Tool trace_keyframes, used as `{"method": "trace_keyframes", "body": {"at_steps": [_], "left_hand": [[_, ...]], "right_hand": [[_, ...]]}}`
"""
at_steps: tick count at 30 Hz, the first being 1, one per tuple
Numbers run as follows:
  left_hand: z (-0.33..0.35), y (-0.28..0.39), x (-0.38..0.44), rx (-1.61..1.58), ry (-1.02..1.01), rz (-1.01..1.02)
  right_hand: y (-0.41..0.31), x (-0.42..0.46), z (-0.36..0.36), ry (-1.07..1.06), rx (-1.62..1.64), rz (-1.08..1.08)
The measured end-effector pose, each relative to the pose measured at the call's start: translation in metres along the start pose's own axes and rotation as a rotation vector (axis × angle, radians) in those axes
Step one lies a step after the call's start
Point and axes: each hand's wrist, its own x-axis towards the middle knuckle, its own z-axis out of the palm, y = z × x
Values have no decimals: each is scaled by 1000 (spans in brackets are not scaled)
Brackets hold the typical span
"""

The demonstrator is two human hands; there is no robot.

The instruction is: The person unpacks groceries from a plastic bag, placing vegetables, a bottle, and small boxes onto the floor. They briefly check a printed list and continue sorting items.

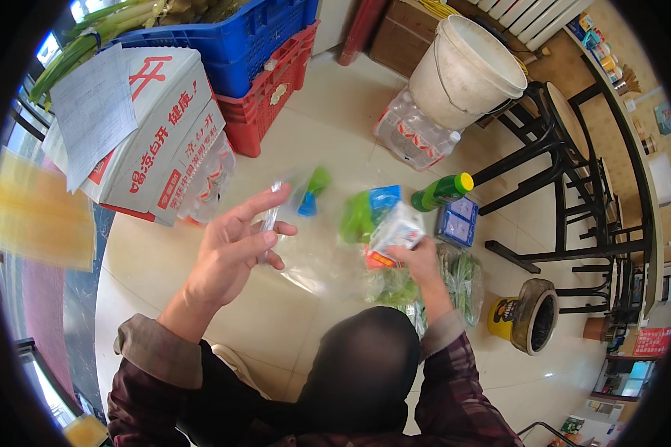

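My left hand [235,240] pinches the edge of a clear plastic bag [299,262] between thumb and fingers. The bag spreads blurred between my hands, with green and blue patches on it. My right hand [422,260] grips a small white printed package [400,228] at the bag's right side. Behind that package are a green and blue packet [384,198] and something red. Beyond my right hand a green bottle with a yellow cap [439,193] lies tilted near a blue wrapped pack [457,222]. Bagged green vegetables [464,285] lie on the floor beside my right wrist.
A white bucket [458,72] stands on shrink-wrapped water bottles [414,134]. Blue [246,44] and red [268,95] crates and a printed carton [156,134] are at the upper left. Black-legged stools [537,156] and a lined bin [539,324] are at the right.
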Motion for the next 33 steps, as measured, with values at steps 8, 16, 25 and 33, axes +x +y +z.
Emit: {"method": "trace_keyframes", "body": {"at_steps": [8, 16, 25, 33], "left_hand": [[-23, 21, 6, -65, 79, 193], [-25, 19, 8, 10, 98, 159], [-24, 42, -12, -82, -94, 142], [-20, 32, -12, -8, -53, 106]], "right_hand": [[14, -69, -55, 198, 828, -244], [10, -94, -103, 319, 883, -669], [25, -40, -136, 646, 869, -195], [101, 70, -77, 709, 997, 60]]}}
